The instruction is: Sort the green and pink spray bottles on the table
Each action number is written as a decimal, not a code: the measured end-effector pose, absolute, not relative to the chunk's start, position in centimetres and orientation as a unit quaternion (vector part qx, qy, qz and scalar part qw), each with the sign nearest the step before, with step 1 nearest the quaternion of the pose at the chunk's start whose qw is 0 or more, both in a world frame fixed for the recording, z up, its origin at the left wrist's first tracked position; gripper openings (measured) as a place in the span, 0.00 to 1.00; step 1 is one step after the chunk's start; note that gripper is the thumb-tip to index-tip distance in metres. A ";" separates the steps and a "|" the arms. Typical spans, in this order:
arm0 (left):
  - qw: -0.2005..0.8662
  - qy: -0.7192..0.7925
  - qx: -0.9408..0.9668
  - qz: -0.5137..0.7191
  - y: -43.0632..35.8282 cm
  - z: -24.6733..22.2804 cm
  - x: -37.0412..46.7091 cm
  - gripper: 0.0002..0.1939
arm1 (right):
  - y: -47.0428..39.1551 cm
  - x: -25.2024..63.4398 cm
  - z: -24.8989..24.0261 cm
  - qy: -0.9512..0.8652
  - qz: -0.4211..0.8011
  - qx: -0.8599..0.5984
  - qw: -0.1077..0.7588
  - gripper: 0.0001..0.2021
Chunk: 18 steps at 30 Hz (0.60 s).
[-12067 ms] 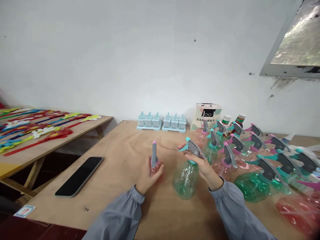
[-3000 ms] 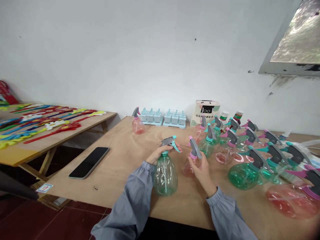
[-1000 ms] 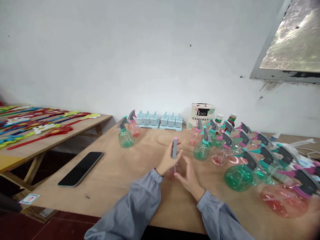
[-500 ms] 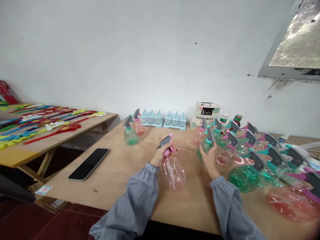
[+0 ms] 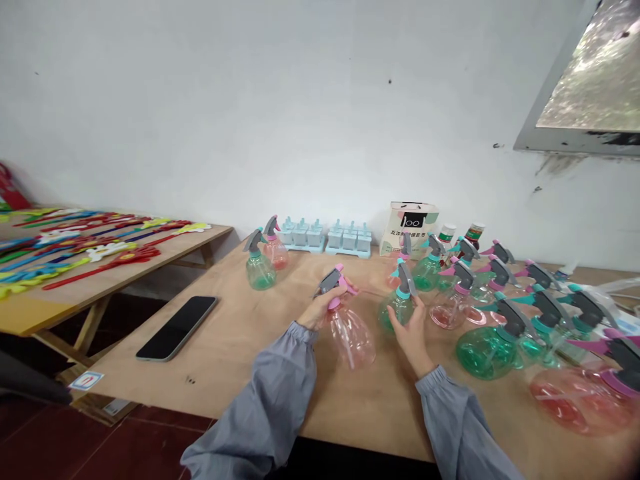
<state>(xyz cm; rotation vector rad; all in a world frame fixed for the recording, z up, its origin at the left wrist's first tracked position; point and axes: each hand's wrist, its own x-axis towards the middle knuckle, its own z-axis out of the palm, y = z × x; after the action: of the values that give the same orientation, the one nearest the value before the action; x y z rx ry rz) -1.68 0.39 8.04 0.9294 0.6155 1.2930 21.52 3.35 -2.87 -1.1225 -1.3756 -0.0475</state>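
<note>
Here, your left hand (image 5: 324, 307) has its fingers clamped on a tilted pink spray bottle (image 5: 353, 337), and your right hand (image 5: 413, 328) grips a green spray bottle (image 5: 399, 304) beside it, over the table (image 5: 245, 347)

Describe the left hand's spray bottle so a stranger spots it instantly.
On the wooden table, look right of the black phone to the left hand. It grips a pink spray bottle near the neck. Other pink bottles are unheld; the right hand holds a green bottle.

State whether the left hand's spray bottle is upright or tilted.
Tilted: the pink spray bottle slants down rightward from the left hand to its base.
</note>
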 end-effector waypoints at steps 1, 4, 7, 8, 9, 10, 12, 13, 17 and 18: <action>0.655 0.275 0.409 0.572 0.4 8.0 -1.7 0.18 | 3.2 21.5 -2.9 -0.601 -0.017 -0.490 0.631 0.34; 0.662 0.272 0.424 0.555 0.4 8.0 -1.8 0.18 | 3.1 21.4 -2.9 -0.604 -0.005 -0.490 0.629 0.34; 0.667 0.249 0.445 0.543 0.3 8.0 -1.9 0.21 | 2.9 21.4 -2.8 -0.607 0.006 -0.489 0.626 0.33; 0.666 0.247 0.443 0.547 0.2 8.0 -1.8 0.22 | 2.8 21.4 -2.8 -0.607 0.009 -0.489 0.627 0.33; 0.664 0.252 0.438 0.552 0.3 8.0 -1.8 0.22 | 2.8 21.3 -2.8 -0.606 0.010 -0.489 0.628 0.33; 0.659 0.264 0.430 0.558 0.3 8.0 -1.8 0.21 | 2.8 21.3 -2.8 -0.605 0.011 -0.489 0.628 0.33; 0.649 0.293 0.418 0.564 0.4 8.0 -1.8 0.20 | 2.8 21.3 -2.8 -0.604 0.009 -0.489 0.629 0.33; 0.645 0.302 0.417 0.564 0.4 8.0 -1.8 0.20 | 2.8 21.2 -2.9 -0.605 0.009 -0.488 0.629 0.33; 0.644 0.281 0.444 0.556 0.2 8.2 -2.0 0.23 | 2.9 21.3 -3.0 -0.607 0.015 -0.486 0.629 0.33; 0.643 0.275 0.448 0.556 0.2 8.2 -2.1 0.24 | 2.9 21.3 -3.0 -0.606 0.017 -0.487 0.629 0.33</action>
<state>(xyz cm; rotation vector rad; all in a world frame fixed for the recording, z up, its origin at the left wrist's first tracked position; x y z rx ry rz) -2.05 0.17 8.19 1.0211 0.6276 1.2670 21.26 2.87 -2.98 -1.1152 -1.3889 0.0401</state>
